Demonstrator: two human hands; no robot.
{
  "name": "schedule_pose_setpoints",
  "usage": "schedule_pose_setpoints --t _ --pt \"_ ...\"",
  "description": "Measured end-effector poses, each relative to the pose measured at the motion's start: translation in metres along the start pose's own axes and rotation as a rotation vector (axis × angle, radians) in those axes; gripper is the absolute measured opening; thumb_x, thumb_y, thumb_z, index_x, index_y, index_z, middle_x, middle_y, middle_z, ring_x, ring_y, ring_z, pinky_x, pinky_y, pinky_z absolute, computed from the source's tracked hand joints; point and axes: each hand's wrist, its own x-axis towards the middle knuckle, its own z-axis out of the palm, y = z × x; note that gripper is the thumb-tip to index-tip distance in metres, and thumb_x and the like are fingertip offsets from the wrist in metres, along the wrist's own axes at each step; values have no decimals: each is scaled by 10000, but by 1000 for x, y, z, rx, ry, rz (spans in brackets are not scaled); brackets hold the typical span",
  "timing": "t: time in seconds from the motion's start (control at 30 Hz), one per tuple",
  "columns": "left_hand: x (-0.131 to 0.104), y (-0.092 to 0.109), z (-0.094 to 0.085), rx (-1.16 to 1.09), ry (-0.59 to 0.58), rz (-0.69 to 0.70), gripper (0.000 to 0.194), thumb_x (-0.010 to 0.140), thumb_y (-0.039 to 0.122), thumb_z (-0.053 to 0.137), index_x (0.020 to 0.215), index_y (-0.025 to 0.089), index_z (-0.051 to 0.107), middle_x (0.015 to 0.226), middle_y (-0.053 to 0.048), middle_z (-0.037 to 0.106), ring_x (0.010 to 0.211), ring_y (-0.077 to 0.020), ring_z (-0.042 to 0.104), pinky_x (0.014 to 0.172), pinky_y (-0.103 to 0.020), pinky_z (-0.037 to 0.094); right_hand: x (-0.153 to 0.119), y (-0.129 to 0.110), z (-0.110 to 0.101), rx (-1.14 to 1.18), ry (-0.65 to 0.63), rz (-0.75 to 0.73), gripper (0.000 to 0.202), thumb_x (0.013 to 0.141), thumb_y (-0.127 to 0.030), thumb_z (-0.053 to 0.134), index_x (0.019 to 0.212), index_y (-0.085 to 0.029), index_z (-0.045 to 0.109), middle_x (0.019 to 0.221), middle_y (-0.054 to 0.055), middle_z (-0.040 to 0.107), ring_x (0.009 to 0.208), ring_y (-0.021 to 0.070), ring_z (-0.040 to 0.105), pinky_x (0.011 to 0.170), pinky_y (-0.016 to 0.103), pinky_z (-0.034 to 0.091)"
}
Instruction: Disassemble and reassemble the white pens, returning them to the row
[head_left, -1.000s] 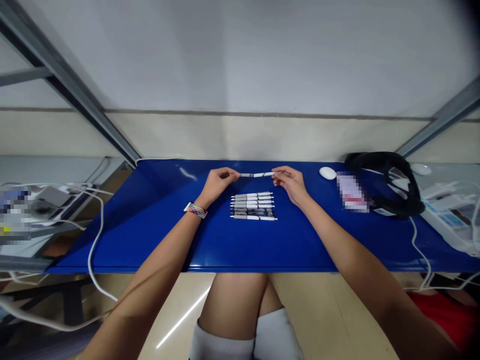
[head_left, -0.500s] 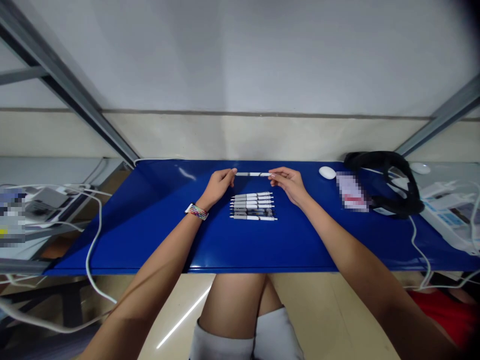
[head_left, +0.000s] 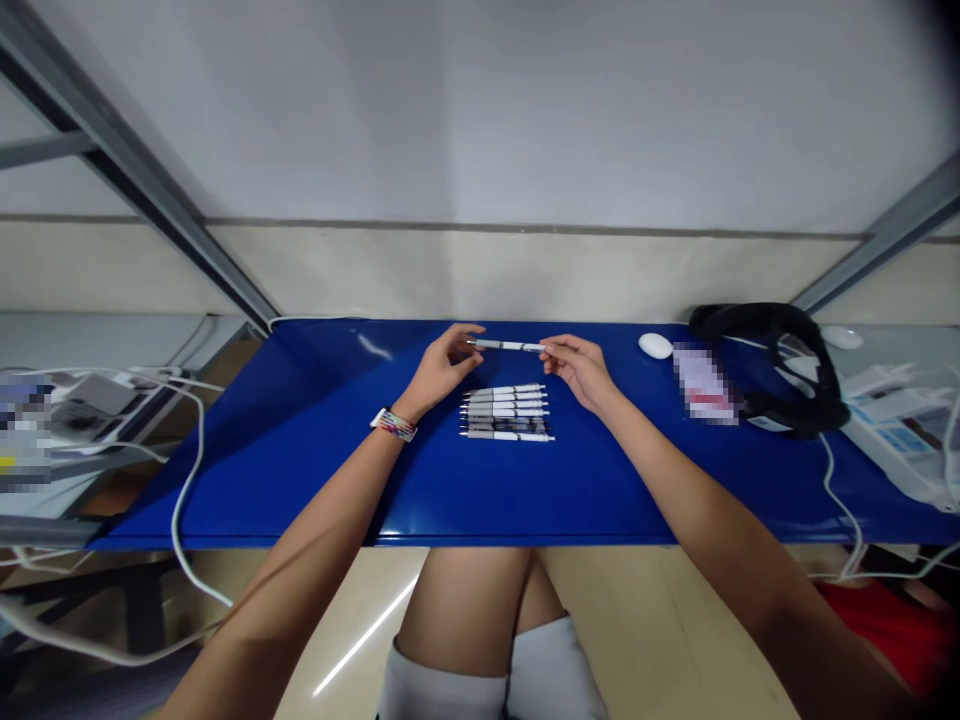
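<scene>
A white and grey pen (head_left: 510, 346) lies level between my hands, above the far half of the blue table (head_left: 300, 450). My right hand (head_left: 579, 368) pinches its right end between thumb and fingers. Around the pen's tip at the left, my left hand (head_left: 448, 368) has its thumb and fingers spread apart, not gripping it. Nearer to me, several similar pens (head_left: 505, 411) rest side by side in a stack of rows, tips pointing left.
To the right are a white computer mouse (head_left: 655, 346), a blurred paper card (head_left: 705, 384) and a black headset-like band (head_left: 795, 370). White cables (head_left: 196, 460) hang over the left edge. Metal posts (head_left: 217, 255) frame both sides, and a wall stands behind.
My left hand has loosened from the pen's tip and spread its fingers, so the tip now shows. My right hand keeps the other end with little movement.
</scene>
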Motion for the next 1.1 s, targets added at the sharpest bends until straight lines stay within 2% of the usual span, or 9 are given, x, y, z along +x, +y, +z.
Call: schedule_pose_setpoints --t 0.13,0.27,0.4,0.5,0.63,0.73,0.87,1.0,1.1 --pt "0 2 -1 32 3 -12 374 1009 428 673 1307 206 719 965 -73 787 944 -231 744 929 -383 541 0 1 0 -5 -10 -4 317 699 -411 961 911 -211 836 791 43 749 697 162 652 678 331 554" --pt "-1 3 -2 70 -8 49 515 920 336 789 1417 247 686 1187 -101 800 1090 -257 743 978 -397 541 -1 2 0 -1 -18 -7 303 704 -399 964 911 -215 841 795 44 753 698 161 653 679 330 551" --pt "-2 6 -1 19 -15 -18 500 998 420 698 1457 221 686 980 -86 823 896 -233 757 909 -394 569 -1 3 0 -1 -30 -10 307 704 -394 969 920 -215 846 792 42 753 696 161 654 682 330 552" --pt "-2 7 -1 36 -4 5 664 910 374 811 1535 245 628 1125 -93 826 972 -234 759 976 -393 560 -1 3 0 -6 -26 -5 311 704 -396 969 925 -217 844 798 39 753 704 161 657 693 331 555" --pt "-2 6 -1 44 2 -36 592 983 414 724 1532 213 629 951 -80 828 936 -249 771 995 -420 554 -1 3 1 -6 -31 -5 296 714 -386 960 923 -212 842 801 42 750 703 157 654 694 328 547" --pt "-2 1 -2 53 12 6 690 911 377 814 1553 230 605 1095 -99 828 1021 -256 767 1016 -409 548 -1 3 1 -4 -30 -11 296 713 -386 962 918 -212 838 801 45 751 698 159 651 687 332 545" --pt "-1 -3 -4 81 8 -13 510 1009 437 691 1464 208 679 989 -85 836 969 -240 769 1000 -409 545 -1 3 0 -12 -31 -15 318 714 -399 960 931 -203 836 800 45 749 700 159 651 690 332 543" --pt "0 -2 -4 95 19 31 508 922 393 804 1390 216 723 1156 -93 830 1080 -256 765 1032 -403 535 0 3 0 3 -20 -8 325 703 -385 961 930 -191 833 795 41 748 694 153 648 693 327 537" --pt "0 -2 -3 63 13 -13 444 964 443 756 1334 199 753 1050 -94 842 1041 -264 778 1017 -415 547 0 3 0 8 -13 -12 315 709 -380 956 929 -190 833 787 40 745 692 154 644 691 327 534"
